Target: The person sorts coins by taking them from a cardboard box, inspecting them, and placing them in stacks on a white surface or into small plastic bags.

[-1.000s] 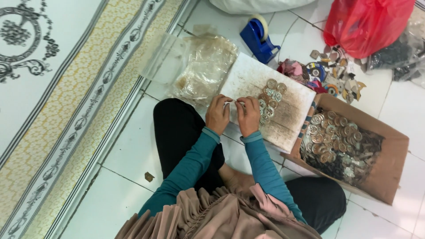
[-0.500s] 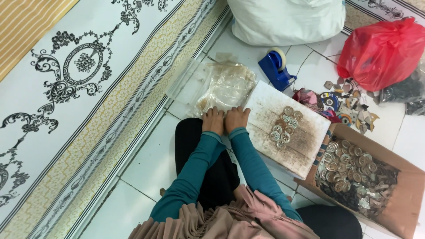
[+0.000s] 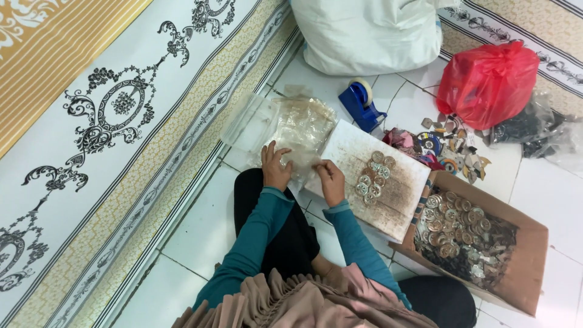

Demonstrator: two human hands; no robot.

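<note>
My left hand (image 3: 276, 169) and my right hand (image 3: 330, 180) are side by side at the near edge of a pile of clear plastic bags (image 3: 297, 124) on the tiled floor. Both pinch one thin clear bag (image 3: 302, 163) that stretches between them. Just right of my right hand lies a stained white board (image 3: 395, 200) with a small cluster of round metal discs (image 3: 373, 176) on it. My sleeves are teal, and my dark-clothed knee is under my left forearm.
An open cardboard box (image 3: 528, 267) full of round metal pieces stands at the right of the board. Behind it lie a blue tape dispenser (image 3: 361, 103), coloured scraps (image 3: 446, 146), a red plastic bag (image 3: 486, 82) and a white sack (image 3: 370, 33). A patterned carpet (image 3: 109, 109) covers the left.
My hands have moved left, from above the white board to the pile of clear bags, and taken hold of one. The view has shifted up and left.
</note>
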